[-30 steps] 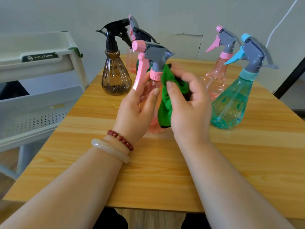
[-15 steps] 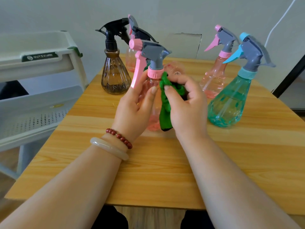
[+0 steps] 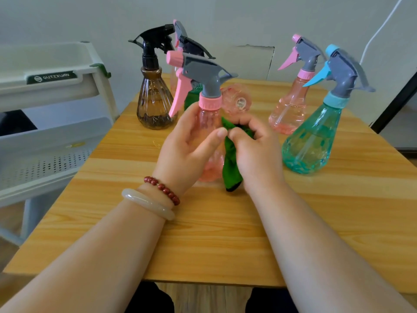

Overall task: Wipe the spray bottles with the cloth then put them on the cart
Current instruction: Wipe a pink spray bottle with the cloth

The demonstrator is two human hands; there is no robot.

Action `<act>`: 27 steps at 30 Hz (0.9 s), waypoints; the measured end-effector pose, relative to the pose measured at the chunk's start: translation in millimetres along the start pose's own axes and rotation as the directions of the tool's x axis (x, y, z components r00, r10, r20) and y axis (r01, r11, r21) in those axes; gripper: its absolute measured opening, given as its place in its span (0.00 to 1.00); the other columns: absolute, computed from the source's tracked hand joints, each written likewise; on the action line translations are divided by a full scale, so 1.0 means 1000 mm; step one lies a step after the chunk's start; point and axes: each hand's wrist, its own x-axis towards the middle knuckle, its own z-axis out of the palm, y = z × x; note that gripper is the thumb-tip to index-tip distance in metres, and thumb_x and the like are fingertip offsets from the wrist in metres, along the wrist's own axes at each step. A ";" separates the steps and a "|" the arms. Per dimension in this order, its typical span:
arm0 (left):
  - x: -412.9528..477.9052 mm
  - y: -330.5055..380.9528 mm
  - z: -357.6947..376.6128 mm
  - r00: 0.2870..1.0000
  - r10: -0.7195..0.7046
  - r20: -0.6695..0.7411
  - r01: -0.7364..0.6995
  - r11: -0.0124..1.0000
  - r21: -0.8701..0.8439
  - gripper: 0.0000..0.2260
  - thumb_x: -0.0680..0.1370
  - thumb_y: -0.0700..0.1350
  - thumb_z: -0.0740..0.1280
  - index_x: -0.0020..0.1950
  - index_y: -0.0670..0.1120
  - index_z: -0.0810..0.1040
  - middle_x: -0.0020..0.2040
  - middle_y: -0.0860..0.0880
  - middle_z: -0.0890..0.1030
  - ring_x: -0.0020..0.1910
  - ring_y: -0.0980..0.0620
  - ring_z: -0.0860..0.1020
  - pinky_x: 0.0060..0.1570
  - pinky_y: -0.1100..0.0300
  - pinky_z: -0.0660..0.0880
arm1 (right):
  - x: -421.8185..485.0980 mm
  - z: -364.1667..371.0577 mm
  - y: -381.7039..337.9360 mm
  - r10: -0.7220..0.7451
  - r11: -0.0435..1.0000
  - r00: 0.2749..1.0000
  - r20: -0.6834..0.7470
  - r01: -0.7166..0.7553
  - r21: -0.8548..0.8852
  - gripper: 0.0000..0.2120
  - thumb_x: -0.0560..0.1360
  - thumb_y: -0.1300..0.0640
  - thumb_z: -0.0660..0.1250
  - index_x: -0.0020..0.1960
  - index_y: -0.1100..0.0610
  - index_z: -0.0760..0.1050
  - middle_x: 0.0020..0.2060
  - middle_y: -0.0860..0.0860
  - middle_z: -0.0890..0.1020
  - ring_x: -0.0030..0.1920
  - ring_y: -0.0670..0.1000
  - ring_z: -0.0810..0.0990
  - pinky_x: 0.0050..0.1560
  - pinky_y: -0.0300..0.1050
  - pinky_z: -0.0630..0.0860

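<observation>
1. From where I stand, the likeliest slip is at the pink spray bottle (image 3: 206, 119), upright near the middle of the surface (image 3: 203, 236). A hard rub from one side could tip or twist it out of a light hold. A wide sweep of the elbow could also knock the teal bottle (image 3: 311, 143) by the right edge.
2. The left hand (image 3: 187, 152) is wrapped round the pink bottle's body, with the fingers behind and the thumb across the front.
3. The right hand (image 3: 257, 154) is clenched on the bunched green cloth (image 3: 230, 170), pressing it against the bottle's right side. A loose tail hangs down to the surface.
4. Towards the far edge stand a brown bottle (image 3: 154, 105) and another pink bottle (image 3: 291, 109), with more behind.
5. The cart (image 3: 56, 136) waits beyond the left edge. I see no bottle on it.
</observation>
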 end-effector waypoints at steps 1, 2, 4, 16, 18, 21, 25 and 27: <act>0.001 -0.001 0.000 1.000 0.013 -0.008 -0.013 0.999 0.043 0.20 0.75 0.60 0.65 0.65 0.63 0.67 0.60 0.58 0.76 0.62 0.58 0.75 0.63 0.62 0.72 | 0.001 -0.001 -0.002 0.001 0.999 1.000 -0.027 0.000 0.055 0.14 0.75 0.65 0.67 0.42 0.46 0.79 0.36 0.40 0.82 0.37 0.39 0.80 0.40 0.36 0.75; 0.001 -0.001 0.000 1.000 0.025 -0.019 -0.023 0.995 0.102 0.20 0.74 0.61 0.64 0.65 0.63 0.67 0.58 0.58 0.75 0.60 0.58 0.74 0.60 0.66 0.72 | 0.002 -0.001 -0.004 -0.057 0.991 0.996 -0.064 0.065 0.116 0.14 0.75 0.65 0.67 0.43 0.46 0.79 0.37 0.40 0.82 0.40 0.40 0.81 0.43 0.37 0.76; 0.002 -0.001 0.000 0.998 0.047 -0.033 -0.041 0.986 0.159 0.22 0.74 0.61 0.64 0.67 0.58 0.68 0.56 0.58 0.74 0.57 0.58 0.74 0.57 0.69 0.71 | 0.001 0.001 -0.007 -0.211 0.960 0.974 -0.085 0.223 0.172 0.13 0.75 0.65 0.67 0.47 0.45 0.79 0.43 0.39 0.83 0.48 0.42 0.81 0.50 0.39 0.76; -0.002 -0.004 0.001 0.998 0.008 -0.066 -0.006 1.000 0.031 0.23 0.78 0.55 0.63 0.71 0.51 0.69 0.63 0.53 0.79 0.63 0.58 0.77 0.64 0.51 0.75 | -0.001 0.000 -0.007 -0.199 0.970 0.978 -0.062 0.206 0.129 0.14 0.75 0.64 0.68 0.45 0.43 0.79 0.40 0.37 0.83 0.46 0.39 0.81 0.46 0.33 0.75; -0.002 -0.003 0.001 0.998 0.002 -0.057 0.000 1.000 0.021 0.25 0.78 0.55 0.63 0.73 0.47 0.69 0.63 0.52 0.79 0.63 0.58 0.77 0.65 0.52 0.75 | -0.004 0.003 -0.009 -0.290 0.948 0.956 -0.040 0.293 0.122 0.14 0.76 0.64 0.68 0.49 0.44 0.78 0.44 0.36 0.82 0.51 0.38 0.80 0.51 0.32 0.73; -0.003 -0.004 0.001 0.998 0.004 -0.055 -0.002 1.000 0.023 0.24 0.78 0.55 0.63 0.72 0.48 0.70 0.62 0.53 0.80 0.62 0.58 0.77 0.64 0.53 0.75 | -0.002 0.001 -0.004 -0.161 0.985 0.987 -0.032 0.162 0.061 0.14 0.75 0.62 0.69 0.44 0.42 0.78 0.38 0.36 0.82 0.44 0.38 0.80 0.44 0.33 0.74; -0.001 -0.003 0.000 0.998 -0.005 -0.066 0.008 0.999 0.047 0.22 0.78 0.56 0.63 0.72 0.51 0.69 0.61 0.57 0.79 0.62 0.60 0.77 0.63 0.57 0.75 | 0.005 -0.005 0.004 0.105 0.994 0.994 -0.014 -0.105 0.001 0.14 0.74 0.61 0.68 0.38 0.43 0.81 0.33 0.42 0.83 0.37 0.47 0.81 0.41 0.50 0.81; -0.002 -0.002 0.001 0.998 -0.001 -0.064 0.003 0.999 0.039 0.20 0.80 0.52 0.64 0.72 0.51 0.69 0.61 0.56 0.79 0.62 0.61 0.77 0.64 0.57 0.75 | 0.003 -0.001 0.000 -0.001 0.996 0.999 -0.035 0.004 0.090 0.12 0.76 0.61 0.68 0.44 0.43 0.81 0.40 0.40 0.84 0.45 0.44 0.83 0.48 0.45 0.79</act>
